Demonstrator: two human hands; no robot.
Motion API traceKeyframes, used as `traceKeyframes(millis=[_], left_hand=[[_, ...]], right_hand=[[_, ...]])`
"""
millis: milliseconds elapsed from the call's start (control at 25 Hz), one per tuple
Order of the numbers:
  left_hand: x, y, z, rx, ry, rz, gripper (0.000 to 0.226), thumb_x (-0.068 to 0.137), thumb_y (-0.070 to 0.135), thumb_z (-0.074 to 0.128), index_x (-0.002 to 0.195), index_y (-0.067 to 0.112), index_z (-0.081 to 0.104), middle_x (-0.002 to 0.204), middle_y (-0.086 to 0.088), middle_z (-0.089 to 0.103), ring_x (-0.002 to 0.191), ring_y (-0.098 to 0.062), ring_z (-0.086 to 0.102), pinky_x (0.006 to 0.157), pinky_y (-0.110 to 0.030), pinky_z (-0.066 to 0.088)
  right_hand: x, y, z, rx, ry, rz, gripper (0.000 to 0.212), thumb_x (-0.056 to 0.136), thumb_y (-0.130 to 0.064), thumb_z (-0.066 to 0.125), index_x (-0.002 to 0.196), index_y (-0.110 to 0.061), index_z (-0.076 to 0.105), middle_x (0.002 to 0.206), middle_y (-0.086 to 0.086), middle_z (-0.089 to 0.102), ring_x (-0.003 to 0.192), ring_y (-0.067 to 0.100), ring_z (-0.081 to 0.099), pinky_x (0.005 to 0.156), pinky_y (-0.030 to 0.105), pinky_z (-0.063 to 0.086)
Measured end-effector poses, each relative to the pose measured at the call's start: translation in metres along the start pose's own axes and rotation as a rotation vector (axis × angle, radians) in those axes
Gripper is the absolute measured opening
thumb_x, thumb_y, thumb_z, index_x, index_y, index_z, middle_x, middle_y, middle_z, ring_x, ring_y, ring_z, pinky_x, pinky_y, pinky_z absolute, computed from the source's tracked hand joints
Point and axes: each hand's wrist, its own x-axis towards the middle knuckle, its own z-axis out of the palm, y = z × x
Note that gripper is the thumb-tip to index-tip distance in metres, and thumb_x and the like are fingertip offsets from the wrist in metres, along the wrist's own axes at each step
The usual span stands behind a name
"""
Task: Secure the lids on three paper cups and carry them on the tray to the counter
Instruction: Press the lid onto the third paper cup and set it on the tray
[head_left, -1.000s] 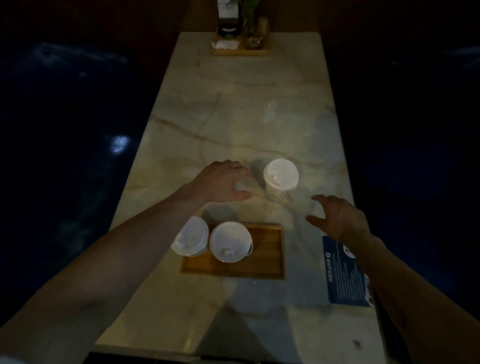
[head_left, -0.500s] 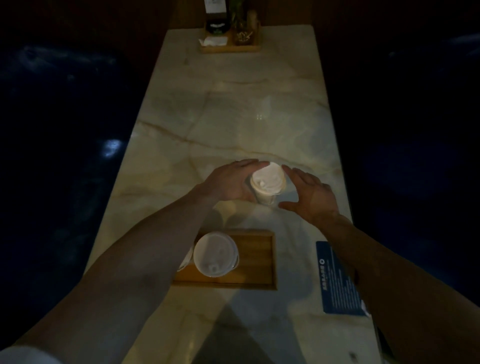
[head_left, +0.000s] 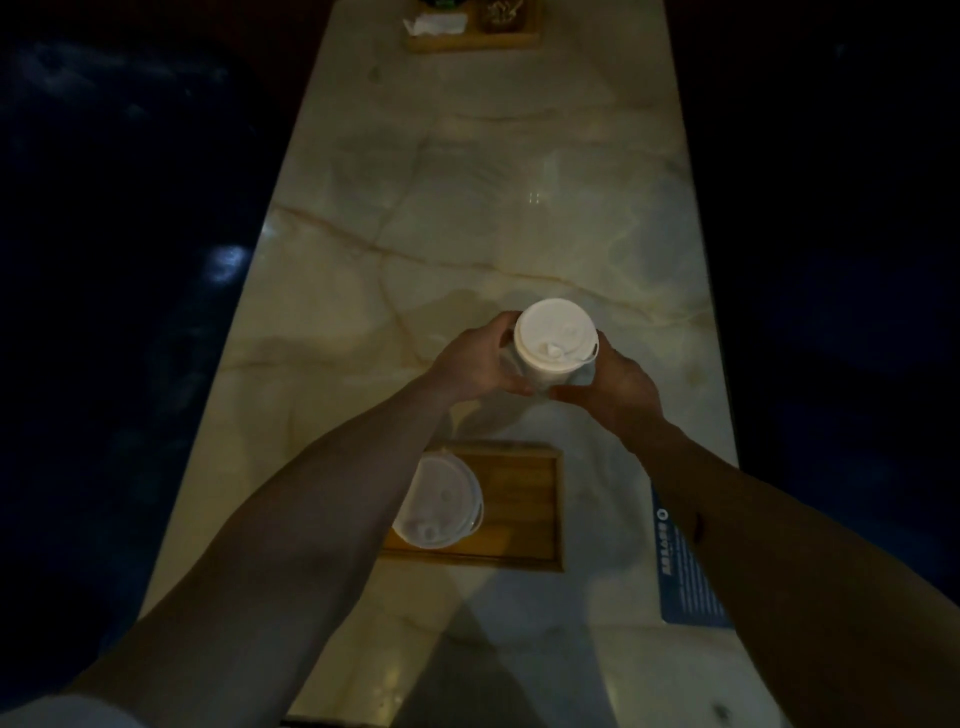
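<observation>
Fingers of the left hand (head_left: 470, 364) and right hand (head_left: 618, 387) curl round the lidded cup (head_left: 555, 340) from opposite sides, thumbs nearly meeting on its near wall. It looks raised off the marble table (head_left: 467, 208), though the dim light leaves that unsure. Nearer the body than the fingers lies the wooden tray (head_left: 524, 499), holding 1 visible lidded cup (head_left: 436, 501) at its left; a 3rd, if there, is hidden behind the left forearm. Best to keep the cup upright, squeeze lightly, and set it on the tray's bare right half.
</observation>
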Motion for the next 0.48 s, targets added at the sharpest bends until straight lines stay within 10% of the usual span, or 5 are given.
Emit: traceKeyframes(millis=[480], left_hand=[[0.005,0.007,0.008,-0.059,0.073,-0.024,0.082,0.06,0.027,0.094,0.13,0.017,0.053,0.124,-0.003,0.068,0.114,-0.019,0.064,0.096,-0.034,0.052]], right_hand=[[-0.004,-0.007,-0.008,0.107,0.039,0.023,0.08,0.061,-0.044,0.086,0.132,-0.037,0.049,0.126,0.002,0.067,0.116,0.027,0.062,0.096,0.042,0.051]])
